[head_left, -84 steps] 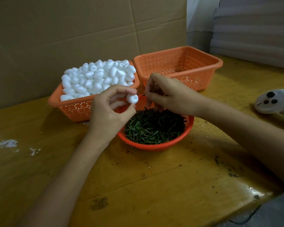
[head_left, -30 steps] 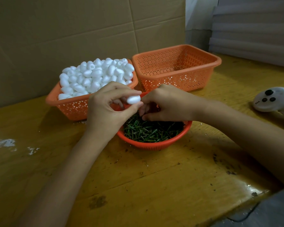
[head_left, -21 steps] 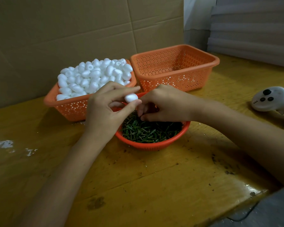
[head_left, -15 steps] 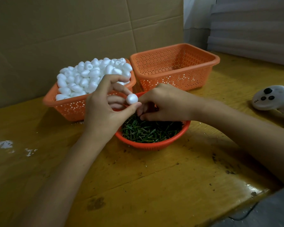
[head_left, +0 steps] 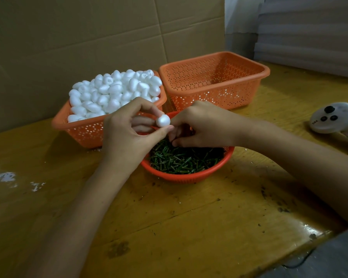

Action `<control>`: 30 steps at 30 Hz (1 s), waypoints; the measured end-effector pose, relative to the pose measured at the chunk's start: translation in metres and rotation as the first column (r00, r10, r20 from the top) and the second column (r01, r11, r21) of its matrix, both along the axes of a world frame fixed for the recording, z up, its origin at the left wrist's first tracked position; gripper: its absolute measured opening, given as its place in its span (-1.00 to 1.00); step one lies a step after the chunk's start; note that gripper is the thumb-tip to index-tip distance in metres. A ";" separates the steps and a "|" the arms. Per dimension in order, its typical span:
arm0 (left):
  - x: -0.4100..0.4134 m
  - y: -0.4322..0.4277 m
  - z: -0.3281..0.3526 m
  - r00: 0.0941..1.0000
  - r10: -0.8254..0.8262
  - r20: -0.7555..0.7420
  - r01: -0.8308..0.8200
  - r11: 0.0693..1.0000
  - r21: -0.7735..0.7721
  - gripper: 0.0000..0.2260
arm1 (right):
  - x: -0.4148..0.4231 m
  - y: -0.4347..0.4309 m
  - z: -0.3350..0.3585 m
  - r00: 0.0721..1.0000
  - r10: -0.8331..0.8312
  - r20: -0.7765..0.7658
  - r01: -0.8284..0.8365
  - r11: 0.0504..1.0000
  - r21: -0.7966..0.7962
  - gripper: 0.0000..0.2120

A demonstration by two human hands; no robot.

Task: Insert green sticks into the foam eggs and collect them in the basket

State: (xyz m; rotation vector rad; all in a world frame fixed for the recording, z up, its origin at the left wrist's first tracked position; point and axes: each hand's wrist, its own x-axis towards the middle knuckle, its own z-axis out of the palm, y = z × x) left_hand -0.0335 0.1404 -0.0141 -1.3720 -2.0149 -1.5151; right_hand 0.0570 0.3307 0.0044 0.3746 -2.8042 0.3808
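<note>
My left hand (head_left: pixel 127 129) pinches a white foam egg (head_left: pixel 163 120) between thumb and fingertips, above the round orange bowl (head_left: pixel 189 175) of green sticks (head_left: pixel 185 159). My right hand (head_left: pixel 201 125) is right beside the egg, fingers curled, fingertips against it; any stick in them is hidden. Behind on the left stands an orange basket (head_left: pixel 84 129) heaped with foam eggs (head_left: pixel 117 91). Behind on the right is a second orange basket (head_left: pixel 215 81); nothing shows in the part of it I can see.
A white handheld controller (head_left: pixel 333 119) lies on the wooden table at the right. White foam crumbs (head_left: pixel 6 177) are scattered at the left. A cardboard wall closes the back. The table's front edge drops off at the lower right.
The left hand has turned the egg so its end faces the right hand. The right hand has come down from above the bowl and closed in on the egg.
</note>
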 end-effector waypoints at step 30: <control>0.002 0.000 0.001 0.994 -0.062 0.095 0.062 0.998 0.008 -0.75 | -0.001 0.001 -0.001 1.000 -0.001 -0.006 0.001 1.000 0.011 -0.87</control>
